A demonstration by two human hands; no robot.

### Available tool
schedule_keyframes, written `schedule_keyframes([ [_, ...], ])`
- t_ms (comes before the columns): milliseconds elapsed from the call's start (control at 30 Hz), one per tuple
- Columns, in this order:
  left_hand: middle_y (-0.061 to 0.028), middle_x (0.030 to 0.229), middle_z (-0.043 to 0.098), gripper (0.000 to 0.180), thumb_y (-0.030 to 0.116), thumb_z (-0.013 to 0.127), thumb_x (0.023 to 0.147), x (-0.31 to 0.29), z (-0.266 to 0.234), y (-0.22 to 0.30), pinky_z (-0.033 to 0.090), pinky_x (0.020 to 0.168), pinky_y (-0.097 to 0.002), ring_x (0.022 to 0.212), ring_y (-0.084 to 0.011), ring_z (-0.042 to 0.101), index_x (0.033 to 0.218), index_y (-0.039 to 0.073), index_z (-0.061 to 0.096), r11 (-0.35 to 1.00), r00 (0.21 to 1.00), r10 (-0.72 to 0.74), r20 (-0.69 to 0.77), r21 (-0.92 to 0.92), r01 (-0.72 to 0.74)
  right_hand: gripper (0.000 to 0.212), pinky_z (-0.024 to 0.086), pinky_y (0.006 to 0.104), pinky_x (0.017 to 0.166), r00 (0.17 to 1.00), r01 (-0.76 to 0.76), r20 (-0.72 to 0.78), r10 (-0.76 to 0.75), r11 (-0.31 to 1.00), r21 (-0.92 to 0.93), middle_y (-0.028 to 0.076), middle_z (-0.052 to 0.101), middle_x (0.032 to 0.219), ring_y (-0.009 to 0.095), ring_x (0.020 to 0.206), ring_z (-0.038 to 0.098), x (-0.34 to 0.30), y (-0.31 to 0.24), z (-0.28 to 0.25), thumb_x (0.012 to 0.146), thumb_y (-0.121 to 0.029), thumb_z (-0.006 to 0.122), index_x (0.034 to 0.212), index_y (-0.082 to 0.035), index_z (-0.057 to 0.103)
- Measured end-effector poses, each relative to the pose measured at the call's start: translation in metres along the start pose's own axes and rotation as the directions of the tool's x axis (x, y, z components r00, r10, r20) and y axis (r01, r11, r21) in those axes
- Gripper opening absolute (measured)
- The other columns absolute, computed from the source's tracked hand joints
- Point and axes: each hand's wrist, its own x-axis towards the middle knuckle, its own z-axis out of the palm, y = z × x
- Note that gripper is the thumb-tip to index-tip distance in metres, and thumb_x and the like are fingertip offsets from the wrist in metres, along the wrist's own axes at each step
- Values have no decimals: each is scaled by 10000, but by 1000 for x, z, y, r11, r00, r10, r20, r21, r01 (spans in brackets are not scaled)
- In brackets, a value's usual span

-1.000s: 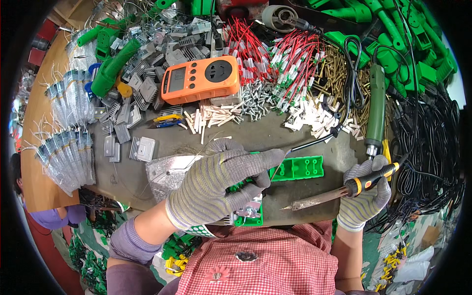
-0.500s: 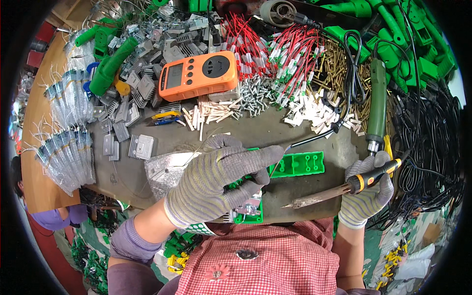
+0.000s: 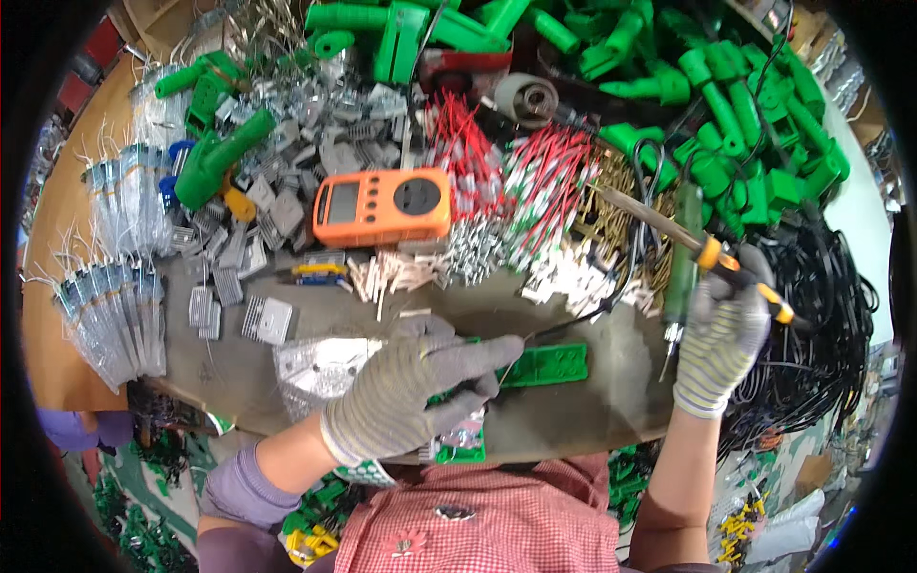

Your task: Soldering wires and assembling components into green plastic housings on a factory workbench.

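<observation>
Both of my hands wear grey striped gloves. My left hand (image 3: 396, 382) is closed over the near edge of the table, with thumb and index finger pinching the end of a black cable (image 3: 573, 328). Beneath it shows part of a green plastic housing (image 3: 465, 447) with a metal part inside, mostly covered by my hand. To the right of those fingertips lies an open green shell (image 3: 549, 365). My right hand (image 3: 724, 334) grips a soldering iron (image 3: 659, 220) by its black and orange handle, its tip pointing up and left over brass pins.
An orange meter (image 3: 382, 205) rests beside heaped grey heat sinks (image 3: 358, 124). Red wires (image 3: 463, 153), screws (image 3: 475, 250) and white pieces (image 3: 573, 277) lie behind my hands. A green electric screwdriver (image 3: 684, 248) hangs near my right hand; black cables (image 3: 812, 315) pile at the right.
My right hand has lifted the soldering iron away from near the table's front edge, up toward the brass pins. My left hand keeps its pinch. The whole view has shifted.
</observation>
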Motion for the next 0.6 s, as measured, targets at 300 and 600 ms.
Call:
schedule_keyframes([
  [300, -18, 908, 715, 566, 139, 692, 836, 0, -4, 4, 460, 834, -403, 800, -248, 631, 1385, 142, 555, 994, 993, -99, 62, -44, 102, 293, 521, 247, 720, 845, 477, 471, -252, 754, -451, 85, 726, 965, 105, 790, 667, 47, 45, 75, 826, 65, 667, 1105, -21, 690],
  [600, 15, 886, 717, 580, 132, 691, 834, -1, -3, 1, 441, 853, -415, 807, -231, 625, 1395, 155, 548, 997, 996, -77, 52, -13, 77, 297, 509, 263, 646, 600, 793, 545, -586, 526, -308, 69, 696, 845, 149, 692, 647, 64, 60, 92, 752, 53, 689, 1039, -22, 695],
])
